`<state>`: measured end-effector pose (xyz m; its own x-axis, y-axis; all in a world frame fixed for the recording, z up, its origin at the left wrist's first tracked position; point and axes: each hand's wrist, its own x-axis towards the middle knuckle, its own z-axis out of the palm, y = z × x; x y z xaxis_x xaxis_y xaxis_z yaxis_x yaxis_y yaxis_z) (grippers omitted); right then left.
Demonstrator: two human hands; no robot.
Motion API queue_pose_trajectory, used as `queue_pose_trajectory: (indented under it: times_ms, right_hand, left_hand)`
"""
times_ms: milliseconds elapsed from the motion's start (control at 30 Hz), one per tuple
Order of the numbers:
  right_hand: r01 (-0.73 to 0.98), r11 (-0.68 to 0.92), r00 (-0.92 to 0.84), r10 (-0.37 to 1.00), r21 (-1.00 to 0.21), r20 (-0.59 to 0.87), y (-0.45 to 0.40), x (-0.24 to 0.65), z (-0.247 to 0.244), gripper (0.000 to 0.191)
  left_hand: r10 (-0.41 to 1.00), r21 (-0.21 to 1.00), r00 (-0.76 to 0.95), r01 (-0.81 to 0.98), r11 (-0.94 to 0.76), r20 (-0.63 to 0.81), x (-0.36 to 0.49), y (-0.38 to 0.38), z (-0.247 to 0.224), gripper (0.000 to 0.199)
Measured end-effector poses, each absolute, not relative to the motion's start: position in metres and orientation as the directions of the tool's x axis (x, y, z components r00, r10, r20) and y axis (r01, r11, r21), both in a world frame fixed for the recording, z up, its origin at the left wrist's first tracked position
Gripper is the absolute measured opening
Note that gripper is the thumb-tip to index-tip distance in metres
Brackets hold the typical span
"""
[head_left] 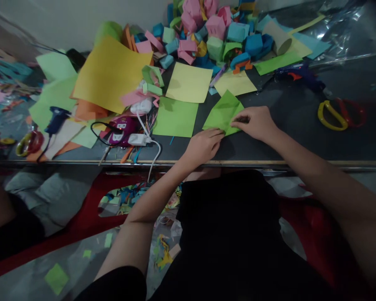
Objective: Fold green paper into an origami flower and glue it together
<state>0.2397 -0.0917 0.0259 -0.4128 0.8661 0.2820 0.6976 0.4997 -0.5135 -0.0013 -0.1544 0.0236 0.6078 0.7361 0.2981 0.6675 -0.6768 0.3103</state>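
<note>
A bright green paper (221,110), creased and partly folded, lies on the dark table in front of me. My left hand (205,144) rests on its lower left edge with the fingers stretched out. At the paper's right side my right hand (253,121) has thumb and fingertips pinched together on the edge. A flat green sheet (176,117) lies just left of it, with a pale yellow sheet (189,82) behind that one. Another yellow paper (235,82) lies behind the folded green one.
Colourful folded paper pieces (216,37) are heaped at the back. Scissors (332,116) and a glue gun (303,75) lie right. A purple power socket (122,130), a large yellow sheet (113,73) and another glue gun (57,120) are left. A person's arm shows far left.
</note>
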Motion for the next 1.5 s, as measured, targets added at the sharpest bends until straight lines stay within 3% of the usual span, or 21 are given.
queue_pose_trajectory:
  times_ms: [133,567,900,1133,1333,1500]
  right_hand:
    - [0.717,0.482,-0.366,0.875,-0.503,0.317,-0.092,0.238,0.020,0.034]
    - [0.623,0.372,-0.278,0.928,-0.688,0.250,-0.082,0.240,0.015,0.031]
    - [0.623,0.277,-0.192,0.961,-0.731,0.200,-0.081,0.235,0.019,0.023]
    - [0.622,0.258,-0.162,0.966,-0.739,0.202,-0.080,0.231,0.018,0.027]
    - [0.684,0.299,-0.145,0.950,-0.665,0.278,-0.078,0.234,0.014,0.025]
    - [0.692,0.284,-0.127,0.953,-0.663,0.276,-0.075,0.237,0.011,0.034]
  left_hand:
    - [0.731,0.281,0.610,0.676,-0.682,0.306,-0.002,-0.155,0.022,0.039]
    - [0.696,0.217,0.645,0.665,-0.714,0.315,0.003,-0.155,0.025,0.039]
    - [0.694,0.073,0.683,0.698,-0.712,0.229,0.008,-0.159,0.032,0.042]
    - [0.698,0.055,0.683,0.705,-0.707,0.213,0.008,-0.164,0.032,0.052]
    - [0.695,0.049,0.690,0.702,-0.711,0.203,0.006,-0.165,0.030,0.059]
    - [0.702,0.019,0.691,0.710,-0.704,0.174,0.009,-0.168,0.034,0.051]
